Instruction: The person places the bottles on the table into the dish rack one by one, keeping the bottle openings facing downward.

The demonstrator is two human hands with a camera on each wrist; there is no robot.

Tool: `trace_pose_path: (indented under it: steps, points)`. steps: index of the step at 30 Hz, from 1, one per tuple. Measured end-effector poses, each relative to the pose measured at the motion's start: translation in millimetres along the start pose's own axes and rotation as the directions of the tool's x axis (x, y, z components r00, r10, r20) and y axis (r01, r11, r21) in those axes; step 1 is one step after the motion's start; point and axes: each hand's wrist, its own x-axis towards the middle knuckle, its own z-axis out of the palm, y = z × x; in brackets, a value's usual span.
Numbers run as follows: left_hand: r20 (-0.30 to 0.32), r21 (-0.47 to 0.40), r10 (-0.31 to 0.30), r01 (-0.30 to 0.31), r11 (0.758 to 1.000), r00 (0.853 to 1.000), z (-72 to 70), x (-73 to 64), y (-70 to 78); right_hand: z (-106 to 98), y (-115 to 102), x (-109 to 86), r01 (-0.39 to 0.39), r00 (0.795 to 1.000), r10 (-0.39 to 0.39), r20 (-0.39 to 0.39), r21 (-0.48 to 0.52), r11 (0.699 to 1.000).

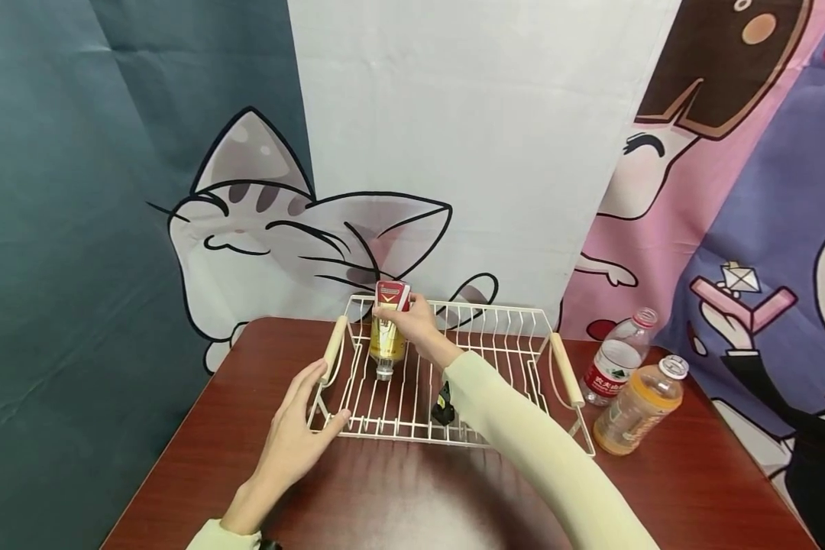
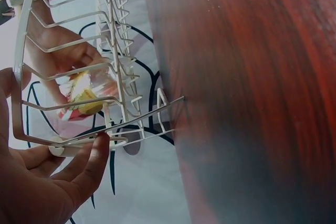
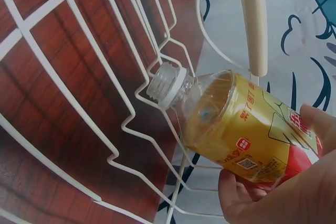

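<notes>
A clear plastic bottle (image 1: 388, 336) with a yellow and red label is tipped neck-down over the left part of a white wire rack (image 1: 447, 441). My right hand (image 1: 419, 325) grips it around the label near its base. Seen from the right wrist, the bottle (image 3: 252, 129) has a bare threaded neck with no cap, close against the rack's wires (image 3: 137, 129). My left hand (image 1: 292, 428) is spread at the rack's left end, its fingers by the pale handle (image 1: 334, 347) and its thumb near the front wire. In the left wrist view, fingertips (image 2: 100, 142) touch the side wire.
To the right of the rack stand a clear bottle (image 1: 615, 363) with a red label and an orange-tinted bottle (image 1: 638, 409). The rack's right handle (image 1: 567, 369) is close to them. A printed cloth (image 1: 495, 137) hangs behind the brown table (image 1: 357, 496).
</notes>
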Motion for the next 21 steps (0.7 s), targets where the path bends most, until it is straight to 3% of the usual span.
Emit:
trace_pose_path:
  steps: [6, 8, 13, 14, 18, 21]
  points:
    - [0.013, -0.004, -0.016, 0.016, 1.0, 1.0, 1.8, -2.9, 1.3, -1.5, 6.6, 2.8, 0.007, 1.0, -0.005, 0.026, -0.066, 0.998]
    - [0.019, -0.006, -0.021, 0.021, 1.0, 1.0, 2.0, -3.1, 1.4, -0.8, 19.7, 13.8, 0.035, 0.999, -0.032, 0.027, -0.095, 0.995]
    - [0.018, -0.014, -0.012, 0.013, 1.0, 1.0, 0.5, 0.2, 1.5, -1.4, 20.1, 19.0, 0.024, 0.999, -0.02, 0.025, -0.139, 0.99]
    - [0.017, -0.015, -0.01, 0.01, 1.0, 1.0, 0.0, 0.6, 1.7, -3.0, 8.0, 8.1, 0.003, 1.0, 0.0, 0.019, -0.157, 0.988]
    - [0.019, -0.016, -0.009, 0.009, 1.0, 1.0, -2.0, 1.3, 2.1, 4.9, 36.0, 43.0, -0.007, 1.0, 0.004, -0.014, -0.213, 0.977]
    - [0.02, -0.013, -0.014, 0.014, 1.0, 1.0, -2.9, 0.9, 1.7, 10.0, 61.0, 69.8, -0.008, 1.0, 0.01, 0.008, -0.214, 0.977]
